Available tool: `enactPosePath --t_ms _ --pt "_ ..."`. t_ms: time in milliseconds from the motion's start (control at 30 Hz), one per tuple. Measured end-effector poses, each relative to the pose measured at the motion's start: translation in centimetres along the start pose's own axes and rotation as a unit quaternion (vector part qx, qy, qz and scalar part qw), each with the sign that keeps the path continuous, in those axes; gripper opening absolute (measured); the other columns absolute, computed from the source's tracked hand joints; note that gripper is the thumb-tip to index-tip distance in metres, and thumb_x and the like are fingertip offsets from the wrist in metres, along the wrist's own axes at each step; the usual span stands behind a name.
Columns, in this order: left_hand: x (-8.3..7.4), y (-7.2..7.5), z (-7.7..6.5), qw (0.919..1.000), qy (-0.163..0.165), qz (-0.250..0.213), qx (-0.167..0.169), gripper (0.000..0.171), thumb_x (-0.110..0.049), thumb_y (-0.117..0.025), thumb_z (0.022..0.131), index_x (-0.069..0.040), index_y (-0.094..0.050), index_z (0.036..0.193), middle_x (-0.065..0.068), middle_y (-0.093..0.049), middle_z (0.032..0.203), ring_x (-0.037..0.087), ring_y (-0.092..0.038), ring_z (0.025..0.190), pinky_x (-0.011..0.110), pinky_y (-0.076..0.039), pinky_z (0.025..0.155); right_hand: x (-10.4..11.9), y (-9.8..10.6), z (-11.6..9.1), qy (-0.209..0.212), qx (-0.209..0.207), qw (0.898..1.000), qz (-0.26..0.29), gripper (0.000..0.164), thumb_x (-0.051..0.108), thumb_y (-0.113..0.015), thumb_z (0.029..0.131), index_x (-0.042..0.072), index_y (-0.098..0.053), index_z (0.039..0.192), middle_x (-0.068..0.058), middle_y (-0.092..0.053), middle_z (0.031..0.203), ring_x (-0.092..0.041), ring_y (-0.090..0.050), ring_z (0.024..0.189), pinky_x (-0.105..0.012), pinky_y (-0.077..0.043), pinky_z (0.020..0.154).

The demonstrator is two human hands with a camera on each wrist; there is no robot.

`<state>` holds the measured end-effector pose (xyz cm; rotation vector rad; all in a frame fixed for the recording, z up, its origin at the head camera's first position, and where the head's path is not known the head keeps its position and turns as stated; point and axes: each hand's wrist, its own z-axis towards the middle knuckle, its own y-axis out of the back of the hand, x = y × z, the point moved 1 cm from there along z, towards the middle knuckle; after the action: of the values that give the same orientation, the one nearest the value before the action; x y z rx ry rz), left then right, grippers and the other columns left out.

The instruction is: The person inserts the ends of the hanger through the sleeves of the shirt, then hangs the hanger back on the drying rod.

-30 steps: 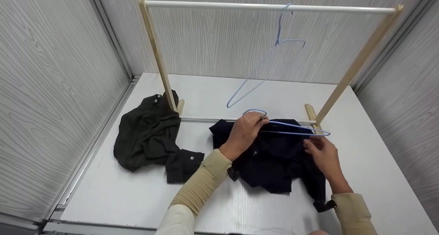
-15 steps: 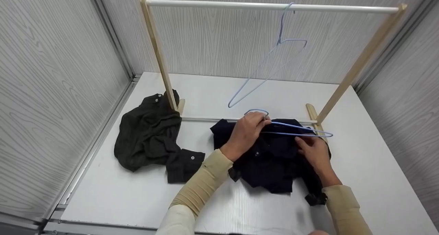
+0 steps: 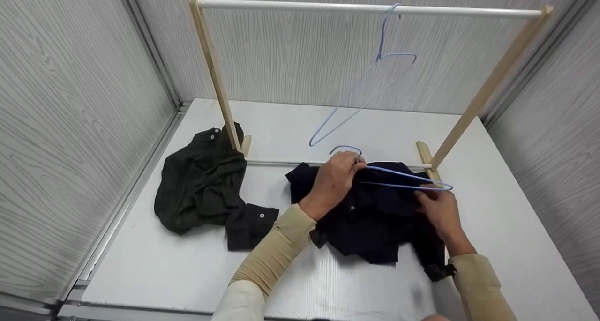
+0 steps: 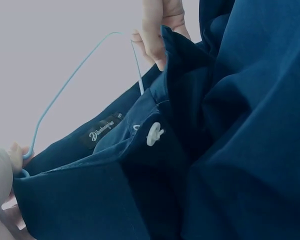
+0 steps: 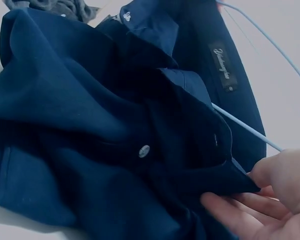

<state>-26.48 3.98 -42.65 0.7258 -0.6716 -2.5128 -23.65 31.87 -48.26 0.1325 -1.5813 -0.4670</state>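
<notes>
A dark navy shirt lies crumpled on the table; its label and white button show in the left wrist view. My left hand grips a blue wire hanger just below its hook. In the left wrist view, that hand's fingers also meet the shirt's edge. One side of the hanger passes inside the shirt's neck opening, while its right end sticks out over the fabric. My right hand pinches the shirt's edge close to that end; thumb and fingers on the cloth show in the right wrist view.
A second blue hanger hangs from the white bar of a wooden-legged rack. To the left, a dark green shirt lies bunched against the rack's left leg. Wood-patterned walls enclose the white table.
My right hand slid left along the navy shirt, then returned right. The hanger tilted slightly, and more of its hook shows above my left hand, which stays nearly in place.
</notes>
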Motion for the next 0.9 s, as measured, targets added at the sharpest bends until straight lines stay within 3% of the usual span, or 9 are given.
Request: enactPosePath --t_ms 233,633,900 --pt "-0.1 0.0 -0.1 0.9994 0.013 0.028 0.013 0.019 -0.021 -0.052 0.103 -0.008 -0.064 0.096 0.003 -0.066 0.090 0.015 -0.063 0.085 0.022 -0.054 0.078 0.7 1.6 -0.5 0.001 0.005 0.999 0.032 0.035 0.006 -0.060 0.095 -0.013 -0.058 0.125 0.019 -0.065 0.083 0.000 -0.066 0.070 -0.020 -0.058 0.066" --pt "-0.1 -0.3 -0.5 0.9902 0.020 0.137 0.015 0.022 -0.017 -0.043 0.107 -0.007 -0.062 0.100 0.005 -0.062 0.094 0.020 -0.063 0.090 0.029 -0.054 0.076 2.6 3.3 -1.0 0.059 0.023 0.998 0.004 0.027 0.009 -0.063 0.095 -0.011 -0.061 0.114 0.017 -0.069 0.084 -0.001 -0.069 0.073 -0.020 -0.058 0.068" --pt "-0.1 -0.2 -0.5 0.9904 0.043 0.132 0.006 0.021 -0.017 -0.043 0.106 -0.009 -0.062 0.103 0.005 -0.062 0.096 0.020 -0.062 0.089 0.030 -0.053 0.072 3.4 4.0 -1.3 0.072 0.012 0.997 -0.032 0.026 0.012 -0.066 0.094 -0.009 -0.064 0.110 0.017 -0.069 0.082 0.001 -0.068 0.072 -0.018 -0.058 0.067"
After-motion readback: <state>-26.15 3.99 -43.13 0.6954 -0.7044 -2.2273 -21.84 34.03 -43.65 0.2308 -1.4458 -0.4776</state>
